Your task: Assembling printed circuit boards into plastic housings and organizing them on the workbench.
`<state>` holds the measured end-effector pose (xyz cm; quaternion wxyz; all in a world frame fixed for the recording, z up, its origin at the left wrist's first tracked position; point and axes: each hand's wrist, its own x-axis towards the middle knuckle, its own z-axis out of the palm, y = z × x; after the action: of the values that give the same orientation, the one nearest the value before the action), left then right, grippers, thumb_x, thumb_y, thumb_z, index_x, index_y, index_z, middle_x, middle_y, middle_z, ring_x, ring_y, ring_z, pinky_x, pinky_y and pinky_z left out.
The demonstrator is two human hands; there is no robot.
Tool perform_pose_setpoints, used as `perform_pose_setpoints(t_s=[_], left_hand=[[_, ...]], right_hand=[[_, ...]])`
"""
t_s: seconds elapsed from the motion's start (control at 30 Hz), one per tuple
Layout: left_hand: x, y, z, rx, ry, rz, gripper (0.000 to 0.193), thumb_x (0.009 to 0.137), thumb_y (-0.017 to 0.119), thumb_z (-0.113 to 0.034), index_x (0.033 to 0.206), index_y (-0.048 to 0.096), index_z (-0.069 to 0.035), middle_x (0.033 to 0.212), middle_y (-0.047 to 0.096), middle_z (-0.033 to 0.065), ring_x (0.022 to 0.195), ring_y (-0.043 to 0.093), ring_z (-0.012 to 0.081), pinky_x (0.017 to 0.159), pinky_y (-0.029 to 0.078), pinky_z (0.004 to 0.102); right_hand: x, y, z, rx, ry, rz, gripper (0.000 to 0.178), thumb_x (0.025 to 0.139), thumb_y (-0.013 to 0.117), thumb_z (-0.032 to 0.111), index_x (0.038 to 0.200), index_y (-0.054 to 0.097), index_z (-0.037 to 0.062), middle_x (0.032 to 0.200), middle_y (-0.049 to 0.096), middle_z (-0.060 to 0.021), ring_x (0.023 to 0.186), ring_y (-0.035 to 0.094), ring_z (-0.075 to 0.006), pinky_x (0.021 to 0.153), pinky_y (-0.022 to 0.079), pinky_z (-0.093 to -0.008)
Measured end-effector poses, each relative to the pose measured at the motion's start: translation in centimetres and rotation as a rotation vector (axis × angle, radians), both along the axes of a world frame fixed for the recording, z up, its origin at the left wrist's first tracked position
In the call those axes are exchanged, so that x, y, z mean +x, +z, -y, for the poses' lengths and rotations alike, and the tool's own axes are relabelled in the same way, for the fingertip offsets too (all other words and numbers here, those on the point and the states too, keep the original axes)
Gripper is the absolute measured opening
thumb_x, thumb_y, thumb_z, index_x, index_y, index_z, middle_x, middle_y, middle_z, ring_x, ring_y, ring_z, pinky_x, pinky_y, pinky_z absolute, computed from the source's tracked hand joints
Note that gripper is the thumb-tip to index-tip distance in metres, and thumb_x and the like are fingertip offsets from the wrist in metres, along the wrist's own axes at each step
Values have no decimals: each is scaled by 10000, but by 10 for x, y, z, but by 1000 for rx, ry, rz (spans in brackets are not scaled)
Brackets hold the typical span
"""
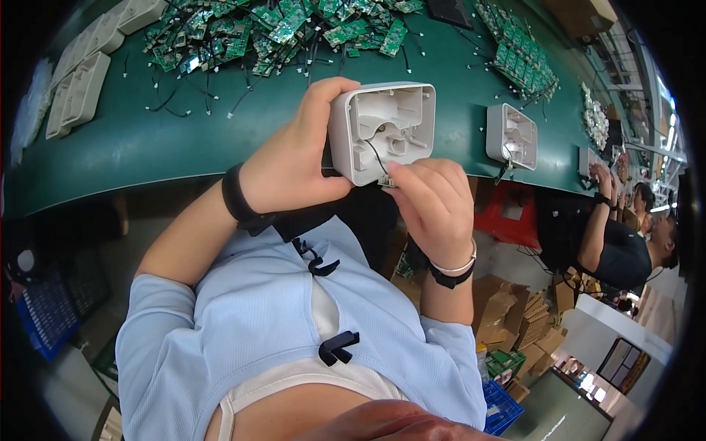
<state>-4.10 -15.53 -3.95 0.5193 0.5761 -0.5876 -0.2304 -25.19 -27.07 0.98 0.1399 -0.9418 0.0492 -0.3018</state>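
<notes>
pale blue top [257,316] nearest my view. left hand [290,151] clamped on white housing [386,112] by surface [147,147] edge; right hand [434,195] pinches small board [388,182] at rim. i'd worry: tugging could strain black wire [376,153].

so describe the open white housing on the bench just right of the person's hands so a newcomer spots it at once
On the green workbench, follow the near edge rightward past the person's right hand. Close to that edge sits an open white plastic housing with a small green circuit board at its lower left. Unlike the similar housing in the left hand, it rests unheld.
</notes>
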Motion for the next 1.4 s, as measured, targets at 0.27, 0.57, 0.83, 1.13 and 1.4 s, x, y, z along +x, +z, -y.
perform_pose_setpoints(t_s=[0.27,0.57,0.83,1.13,1.4], left_hand=[[-4,21,-5,227,-55,-390,1023,742,798,30,1583,228,-87,1358,531,187,1018,715,271,829,608,360],[-5,22,-1,256,-46,-464,1033,758,797,60,1592,210,-101,1369,546,196,983,749,245,773,627,346],[-16,12,5,204,-82,-463,1081,785,805,45,1617,132,-110,1442,492,213,1047,735,263,822,626,347],[-27,16,16,169,-194,-395,1136,833,802,44,1658,46,-150,1635,285,219,1117,708,263,986,565,380],[21,32,-61,56,-67,-35,869,839,828,-29,1567,356,-67,1409,527,183,988,680,209,901,559,355]], right_hand=[[-6,-23,-5,136,2,80,216,744,836,8,930,730,34,962,723,-100,879,673,-304,803,521,-394],[8,-23,2,357,-81,90,192,793,788,3,975,732,28,1013,731,-108,954,682,-309,857,533,-401],[-3,-14,11,81,-51,-91,250,766,743,-36,1008,734,27,1008,735,-101,943,701,-312,824,562,-404],[-55,-7,66,25,-189,-109,207,778,704,-74,965,727,9,985,737,-124,929,711,-331,818,574,-405],[-83,-8,103,-52,-286,-194,171,844,673,-83,991,723,-12,1023,733,-162,997,694,-374,886,553,-433]])
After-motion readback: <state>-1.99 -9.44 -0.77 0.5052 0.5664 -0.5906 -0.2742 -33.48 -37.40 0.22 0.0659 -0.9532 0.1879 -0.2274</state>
